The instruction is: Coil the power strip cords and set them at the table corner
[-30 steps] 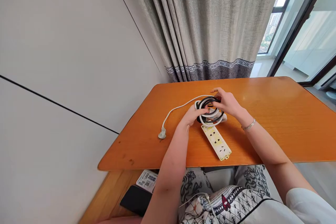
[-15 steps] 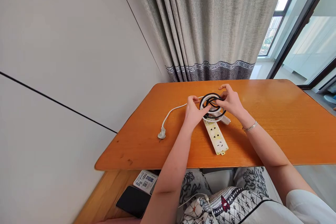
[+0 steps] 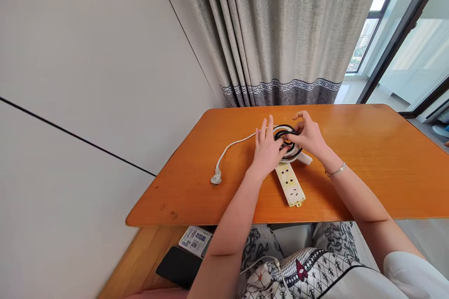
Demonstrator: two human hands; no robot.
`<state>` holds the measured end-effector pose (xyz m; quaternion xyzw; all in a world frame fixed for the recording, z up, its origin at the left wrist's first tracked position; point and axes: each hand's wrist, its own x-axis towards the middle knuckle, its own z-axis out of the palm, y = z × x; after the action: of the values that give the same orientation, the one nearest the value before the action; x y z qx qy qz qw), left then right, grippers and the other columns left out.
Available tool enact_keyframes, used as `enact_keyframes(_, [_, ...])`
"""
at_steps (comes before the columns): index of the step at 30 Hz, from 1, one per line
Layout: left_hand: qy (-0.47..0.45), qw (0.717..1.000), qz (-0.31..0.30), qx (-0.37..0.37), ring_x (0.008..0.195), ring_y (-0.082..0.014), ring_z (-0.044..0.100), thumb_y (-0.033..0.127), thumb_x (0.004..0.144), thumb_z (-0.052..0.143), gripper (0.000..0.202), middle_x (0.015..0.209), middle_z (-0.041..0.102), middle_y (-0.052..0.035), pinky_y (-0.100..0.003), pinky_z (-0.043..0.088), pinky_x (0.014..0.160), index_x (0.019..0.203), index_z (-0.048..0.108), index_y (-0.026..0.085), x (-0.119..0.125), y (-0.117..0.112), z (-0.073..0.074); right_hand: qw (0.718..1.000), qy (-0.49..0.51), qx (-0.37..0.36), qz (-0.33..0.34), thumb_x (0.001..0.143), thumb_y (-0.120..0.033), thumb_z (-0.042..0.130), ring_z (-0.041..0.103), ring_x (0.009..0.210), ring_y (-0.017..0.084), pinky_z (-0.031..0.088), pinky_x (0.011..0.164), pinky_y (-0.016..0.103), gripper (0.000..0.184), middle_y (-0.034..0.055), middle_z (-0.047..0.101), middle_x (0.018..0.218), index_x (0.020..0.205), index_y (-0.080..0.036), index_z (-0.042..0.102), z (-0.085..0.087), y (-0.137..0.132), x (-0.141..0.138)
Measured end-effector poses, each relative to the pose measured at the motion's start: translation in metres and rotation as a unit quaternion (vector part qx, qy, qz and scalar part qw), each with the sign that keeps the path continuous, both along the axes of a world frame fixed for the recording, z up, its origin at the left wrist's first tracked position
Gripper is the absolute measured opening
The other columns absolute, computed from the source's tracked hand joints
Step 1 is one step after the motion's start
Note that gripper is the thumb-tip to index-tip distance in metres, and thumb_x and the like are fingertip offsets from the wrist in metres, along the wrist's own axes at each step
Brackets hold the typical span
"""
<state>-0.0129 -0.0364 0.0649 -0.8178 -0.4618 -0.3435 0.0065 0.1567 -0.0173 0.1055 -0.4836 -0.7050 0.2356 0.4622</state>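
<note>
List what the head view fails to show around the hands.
Coil: its left side, behind the left hand; how many loops, too small.
Strip: its far end, under the coil and the right hand.
Black cable: its ends, lost in the coil.
Card below the table: print too small to read.

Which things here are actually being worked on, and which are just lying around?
In hand: coiled cords pinched by the right hand, left hand against them; power strip beneath; white plug at the loose end.
Lying about: black phone, labelled card, curtain.
</note>
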Motion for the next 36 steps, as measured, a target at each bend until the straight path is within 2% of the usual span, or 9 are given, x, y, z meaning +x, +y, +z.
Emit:
enact_keyframes(3, [0.019,1.000,-0.011,-0.010,0.155,-0.0418,0.007,0.023,0.084,0.070,0.006,0.170,0.011,-0.0065,-0.072,0.012,0.120,0.087,0.071,0.018,-0.002,0.002,0.001,1.000,-0.006,-0.011,0.019,0.064,-0.028,0.069,0.052,0.051,0.014,0.037,0.057,0.025,0.047,-0.0107,0.057,0.058,0.102,-0.025,0.043,-0.001,-0.001,-0.003])
enact_keyframes(7, [0.021,1.000,-0.019,-0.008,0.154,-0.0402,0.015,0.022,0.082,0.071,0.005,0.167,0.023,-0.0094,-0.070,0.014,0.121,0.082,0.071,0.018,-0.002,0.003,0.002,0.998,-0.003,-0.021,0.060,0.067,-0.031,0.072,0.052,0.051,0.013,0.038,0.055,0.025,0.047,-0.0094,0.060,0.062,0.104,-0.025,0.043,-0.004,0.000,-0.002])
enact_keyframes(10, [0.015,0.999,-0.032,0.010,0.152,-0.0384,0.021,0.024,0.084,0.069,0.007,0.165,0.028,-0.0125,-0.068,0.016,0.121,0.086,0.072,0.018,-0.002,0.003,0.003,0.995,-0.010,-0.011,0.103,0.072,-0.036,0.073,0.054,0.053,0.013,0.040,0.055,0.024,0.045,-0.0063,0.064,0.068,0.105,-0.024,0.046,-0.005,0.002,0.003])
enact_keyframes(14, [-0.002,0.998,-0.053,0.022,0.151,-0.0363,0.026,0.023,0.084,0.065,0.009,0.162,0.034,-0.0125,-0.068,0.019,0.120,0.090,0.071,0.019,0.001,0.006,0.000,0.988,-0.027,-0.015,0.153,0.077,-0.042,0.073,0.062,0.062,0.014,0.046,0.058,0.025,0.038,0.0003,0.071,0.083,0.102,-0.023,0.051,-0.003,0.007,0.014])
enact_keyframes(19, [-0.047,0.995,-0.075,0.049,0.149,-0.0339,0.031,0.022,0.084,0.062,0.009,0.162,0.035,-0.0123,-0.065,0.021,0.120,0.083,0.071,0.018,0.004,0.007,-0.004,0.982,-0.046,-0.010,0.180,0.082,-0.046,0.070,0.061,0.063,0.013,0.049,0.061,0.026,0.038,0.0021,0.070,0.089,0.106,-0.021,0.055,-0.001,0.010,0.022])
enact_keyframes(24, [-0.068,0.994,-0.074,0.053,0.148,-0.0338,0.032,0.026,0.084,0.062,0.013,0.162,0.036,-0.0110,-0.065,0.019,0.120,0.077,0.070,0.019,0.004,0.003,-0.003,0.977,-0.060,0.027,0.201,0.088,-0.043,0.064,0.063,0.074,0.014,0.051,0.070,0.028,0.032,0.0045,0.071,0.097,0.110,-0.020,0.058,-0.001,0.011,0.024])
enact_keyframes(28, [-0.089,0.993,-0.069,0.048,0.144,-0.0325,0.037,0.027,0.085,0.063,0.013,0.158,0.042,-0.0104,-0.063,0.022,0.120,0.078,0.072,0.020,0.005,-0.002,0.000,0.974,-0.073,0.028,0.213,0.092,-0.042,0.059,0.058,0.064,0.012,0.046,0.062,0.024,0.032,0.0008,0.070,0.083,0.115,-0.020,0.059,-0.001,0.014,0.028])
enact_keyframes(32, [-0.173,0.981,-0.087,0.016,0.140,-0.0304,0.041,0.031,0.088,0.058,0.022,0.154,0.046,-0.0096,-0.056,0.030,0.119,0.074,0.070,0.020,0.007,-0.007,0.001,0.977,-0.084,0.033,0.195,0.093,-0.045,0.056,0.055,0.057,0.012,0.042,0.055,0.023,0.034,-0.0017,0.068,0.071,0.114,-0.019,0.062,-0.007,0.021,0.031])
enact_keyframes(36, [-0.324,0.934,-0.136,-0.056,0.134,-0.0281,0.049,0.040,0.095,0.049,0.037,0.144,0.051,-0.0115,-0.046,0.042,0.114,0.069,0.064,0.018,0.005,-0.008,-0.001,0.980,-0.083,0.051,0.174,0.094,-0.039,0.052,0.062,0.063,0.014,0.047,0.061,0.025,0.026,0.0014,0.071,0.075,0.104,-0.018,0.065,-0.019,0.029,0.025])
